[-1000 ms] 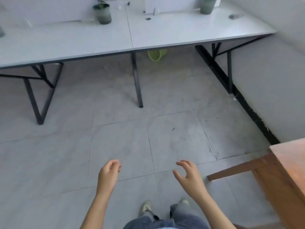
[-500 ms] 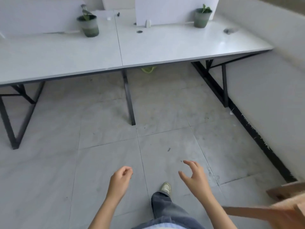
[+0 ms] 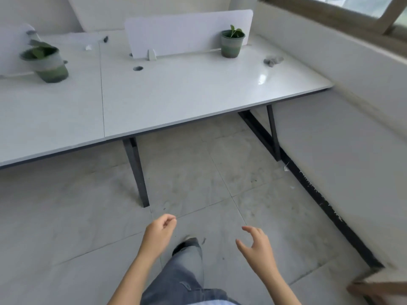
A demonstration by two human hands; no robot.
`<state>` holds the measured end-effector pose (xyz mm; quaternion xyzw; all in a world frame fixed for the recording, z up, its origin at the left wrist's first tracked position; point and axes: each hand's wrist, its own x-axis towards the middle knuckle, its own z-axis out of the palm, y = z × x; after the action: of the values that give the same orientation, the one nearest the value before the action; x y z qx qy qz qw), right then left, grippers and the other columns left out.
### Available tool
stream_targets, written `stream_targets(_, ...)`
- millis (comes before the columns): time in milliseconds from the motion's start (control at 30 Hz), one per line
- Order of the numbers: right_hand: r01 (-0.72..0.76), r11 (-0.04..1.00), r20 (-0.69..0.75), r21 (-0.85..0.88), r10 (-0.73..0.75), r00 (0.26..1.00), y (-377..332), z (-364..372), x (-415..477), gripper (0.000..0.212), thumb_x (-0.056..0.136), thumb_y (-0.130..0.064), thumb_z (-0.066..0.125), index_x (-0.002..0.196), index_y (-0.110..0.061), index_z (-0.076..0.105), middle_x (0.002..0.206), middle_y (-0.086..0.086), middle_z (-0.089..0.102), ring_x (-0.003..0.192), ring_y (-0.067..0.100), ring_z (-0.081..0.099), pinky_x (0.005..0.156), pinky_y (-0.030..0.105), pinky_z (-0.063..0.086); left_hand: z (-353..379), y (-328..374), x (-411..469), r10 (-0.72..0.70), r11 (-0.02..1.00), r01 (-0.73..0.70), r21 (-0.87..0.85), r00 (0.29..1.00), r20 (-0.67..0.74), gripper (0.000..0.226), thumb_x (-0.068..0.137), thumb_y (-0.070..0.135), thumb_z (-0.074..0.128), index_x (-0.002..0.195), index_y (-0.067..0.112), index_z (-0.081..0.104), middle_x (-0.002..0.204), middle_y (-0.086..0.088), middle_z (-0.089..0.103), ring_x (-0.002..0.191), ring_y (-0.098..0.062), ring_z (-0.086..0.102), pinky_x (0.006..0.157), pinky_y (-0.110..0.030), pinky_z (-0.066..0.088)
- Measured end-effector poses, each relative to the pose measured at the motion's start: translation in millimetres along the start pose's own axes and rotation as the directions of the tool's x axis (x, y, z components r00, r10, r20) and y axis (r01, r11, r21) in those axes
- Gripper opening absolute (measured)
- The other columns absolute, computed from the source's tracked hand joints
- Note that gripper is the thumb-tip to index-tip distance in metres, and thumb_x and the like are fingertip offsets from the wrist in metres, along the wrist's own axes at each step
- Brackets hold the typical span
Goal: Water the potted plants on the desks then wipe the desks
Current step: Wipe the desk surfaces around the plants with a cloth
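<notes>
Two white desks stand side by side ahead of me, the right desk (image 3: 198,95) and the left desk (image 3: 44,111). A green potted plant (image 3: 232,44) sits at the back right of the right desk, by a white divider panel (image 3: 189,29). Another green potted plant (image 3: 47,62) stands on the left desk, blurred. A crumpled grey cloth (image 3: 273,60) lies near the right desk's right edge. My left hand (image 3: 159,233) hangs over the floor with fingers loosely curled, holding nothing. My right hand (image 3: 256,247) is spread open and empty, well short of the desks.
Black metal desk legs (image 3: 136,172) stand on the grey tiled floor. A white wall with a black skirting (image 3: 326,205) runs along the right under a window ledge. A wooden furniture corner (image 3: 378,289) pokes in at the bottom right. My leg and shoe (image 3: 187,256) step forward.
I have walked closer to the desks and turned slightly right; the desks and plants loom larger. The green object under the desk is out of sight. Both hands stay empty.
</notes>
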<state>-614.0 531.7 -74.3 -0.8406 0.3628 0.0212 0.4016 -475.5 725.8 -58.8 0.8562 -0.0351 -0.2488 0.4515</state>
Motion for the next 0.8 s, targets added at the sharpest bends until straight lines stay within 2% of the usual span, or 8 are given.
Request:
stream_targets(67, -0.024, 1.000, -0.022, -0.001, 0.023, 0.999, -8.2, -6.8, 39.9, 0.040, 0.083, -0.020, 0.060, 0.121, -0.013, 0.052, 0.126, 0.006, 0.053, 0.122, 0.021, 0.043, 0.104, 0.036, 0.033, -10.2, 11.3, 43.3, -0.040, 0.998, 0.034, -0.062, 0.994, -0.098, 0.019, 0.091, 0.016, 0.049, 0.078, 0.011, 0.062, 0.087, -0.012, 0.066, 0.088, -0.029, 0.059, 0.066, -0.018, 0.038)
stream_targets(167, -0.010, 1.000, -0.087, 0.003, 0.010, 0.996, -32.4, -21.3, 107.9, 0.040, 0.083, -0.020, 0.060, 0.122, -0.012, 0.053, 0.126, 0.006, 0.052, 0.121, 0.022, 0.044, 0.104, 0.040, 0.033, -17.8, 41.1, 112.5, -0.051, 0.991, 0.033, -0.133, 0.990, -0.135, 0.024, 0.092, 0.015, 0.048, 0.070, 0.017, 0.058, 0.084, -0.010, 0.064, 0.083, -0.029, 0.058, 0.064, -0.024, 0.039)
stream_targets(267, -0.006, 1.000, -0.134, 0.017, 0.008, 0.991, -62.6, -36.1, 174.7, 0.040, 0.083, -0.020, 0.060, 0.122, -0.012, 0.052, 0.126, 0.007, 0.052, 0.121, 0.023, 0.044, 0.103, 0.039, 0.034, -18.7, 86.7, 184.0, 0.035, 0.994, -0.044, -0.100, 0.995, -0.096, 0.027, 0.092, 0.014, 0.047, 0.068, 0.022, 0.057, 0.084, -0.009, 0.064, 0.087, -0.031, 0.060, 0.066, -0.027, 0.040)
stream_targets(400, -0.009, 0.999, -0.238, 0.051, 0.021, 0.971, -98.4, -63.0, 243.3, 0.038, 0.084, -0.019, 0.060, 0.121, -0.013, 0.054, 0.125, 0.005, 0.053, 0.121, 0.022, 0.043, 0.104, 0.037, 0.033, -15.5, 158.8, 262.7, 0.136, 0.985, -0.140, -0.104, 0.990, -0.049, 0.025, 0.091, 0.015, 0.047, 0.071, 0.023, 0.057, 0.088, -0.009, 0.065, 0.088, -0.027, 0.060, 0.069, -0.021, 0.040)
stream_targets(500, -0.078, 0.996, -0.253, 0.039, 0.085, 0.964, -103.8, -73.1, 268.9, 0.037, 0.084, -0.018, 0.060, 0.119, -0.013, 0.054, 0.124, 0.004, 0.053, 0.120, 0.021, 0.043, 0.103, 0.036, 0.033, 4.6, 189.7, 302.2, 0.130, 0.986, -0.126, -0.112, 0.991, 0.030, 0.025, 0.091, 0.015, 0.047, 0.070, 0.024, 0.058, 0.084, -0.004, 0.065, 0.087, -0.026, 0.060, 0.069, -0.021, 0.040)
stream_targets(667, -0.231, 0.971, -0.206, 0.061, 0.238, 0.949, -81.0, -77.6, 298.8, 0.037, 0.084, -0.021, 0.059, 0.120, -0.014, 0.054, 0.126, 0.003, 0.052, 0.121, 0.020, 0.042, 0.100, 0.033, 0.033, 57.6, 205.0, 337.1, 0.087, 0.996, -0.084, -0.022, 0.956, 0.280, 0.023, 0.091, 0.017, 0.049, 0.070, 0.021, 0.059, 0.081, -0.006, 0.064, 0.077, -0.022, 0.056, 0.063, -0.023, 0.038)
stream_targets(800, -0.276, 0.959, -0.218, 0.071, 0.285, 0.934, -66.3, -106.3, 355.0, 0.038, 0.084, -0.021, 0.060, 0.120, -0.013, 0.054, 0.127, 0.005, 0.052, 0.120, 0.022, 0.043, 0.098, 0.034, 0.035, 85.4, 241.9, 381.4, 0.092, 0.996, -0.086, -0.036, 0.960, 0.265, 0.019, 0.087, 0.026, 0.051, 0.071, 0.022, 0.059, 0.082, -0.002, 0.066, 0.084, -0.025, 0.061, 0.068, -0.024, 0.041)
